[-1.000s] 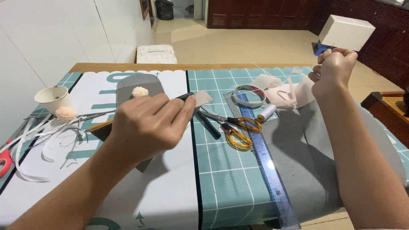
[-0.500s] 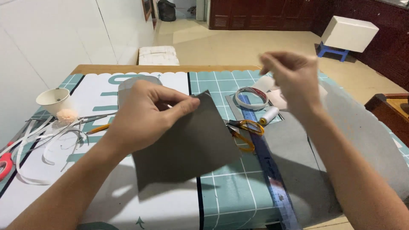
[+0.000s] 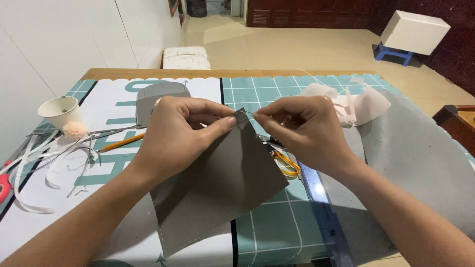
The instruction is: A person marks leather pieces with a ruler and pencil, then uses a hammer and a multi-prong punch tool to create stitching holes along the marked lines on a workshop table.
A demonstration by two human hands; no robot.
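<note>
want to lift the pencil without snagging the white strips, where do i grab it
Judging by its pose, pinch the pencil near its right end, coming from above. It lies flat and slanted on the mat, and that end looks clear of the white strips tangled at its left.

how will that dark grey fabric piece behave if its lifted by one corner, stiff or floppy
Probably fairly floppy: the grey fabric piece is thin and drapes off the left hand, though it holds flat like felt. Likely very light, since fingertips of both hands, right hand included, carry its top corner.

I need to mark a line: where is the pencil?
In the head view, the pencil lies on the table's left side, just left of the left hand, beside the white strips.
</note>
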